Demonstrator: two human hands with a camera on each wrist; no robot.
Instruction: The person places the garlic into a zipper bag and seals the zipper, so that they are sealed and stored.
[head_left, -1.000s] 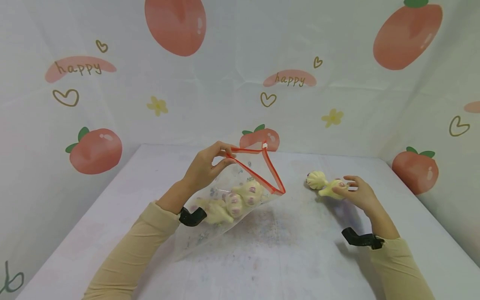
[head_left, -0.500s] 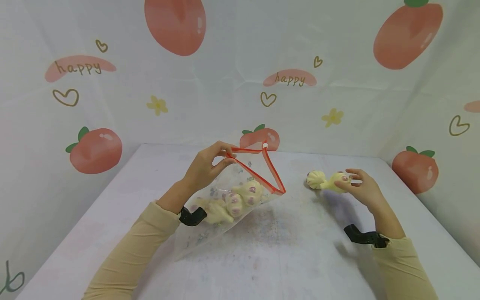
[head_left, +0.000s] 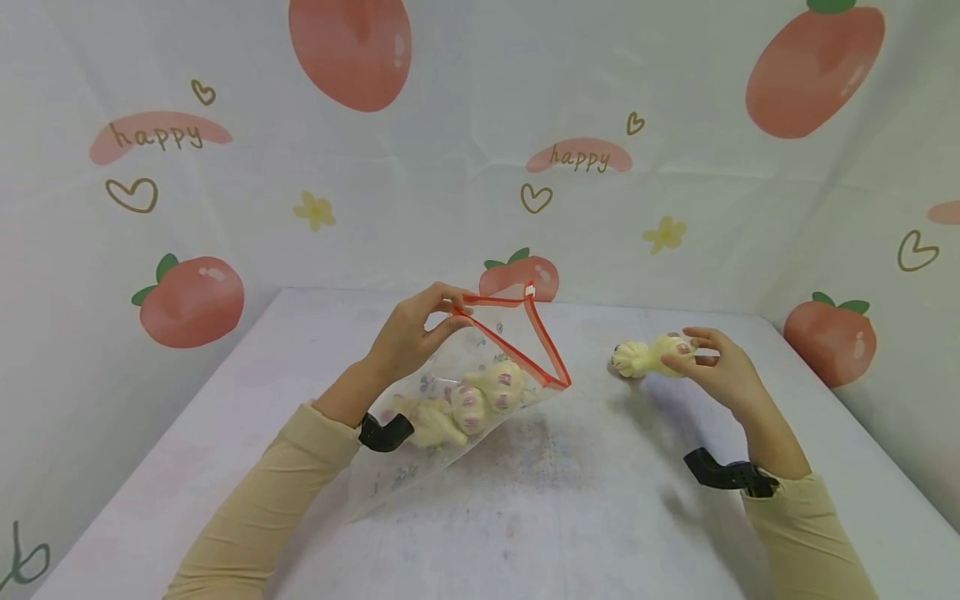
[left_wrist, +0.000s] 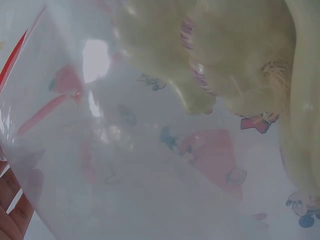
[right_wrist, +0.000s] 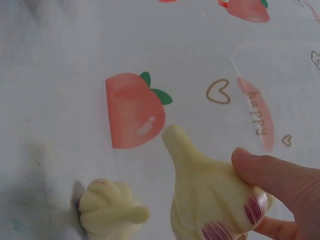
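Note:
My left hand (head_left: 414, 332) pinches the red zip edge of a clear printed zip bag (head_left: 420, 467) and holds its mouth spread. Inside the bag lie several pale yellow garlic bulbs (head_left: 468, 408) with purple streaks; the left wrist view shows garlic bulbs (left_wrist: 240, 60) through the plastic. To the right, my right hand (head_left: 723, 371) grips a garlic bulb (right_wrist: 210, 195) between thumb and fingers, its stem pointing away. Another garlic bulb (right_wrist: 107, 212) sits on the table just left of it, overlapping it in the head view.
A white table (head_left: 600, 517) with faint smudges spreads beneath both hands. Behind it hangs a white cloth backdrop (head_left: 450, 167) printed with fruit, hearts and flowers. Each wrist carries a black camera mount (head_left: 723, 471).
My right hand has risen slightly with the garlic bulb, which has tilted. The left hand, the bag and the garlic bulb on the table have stayed in place.

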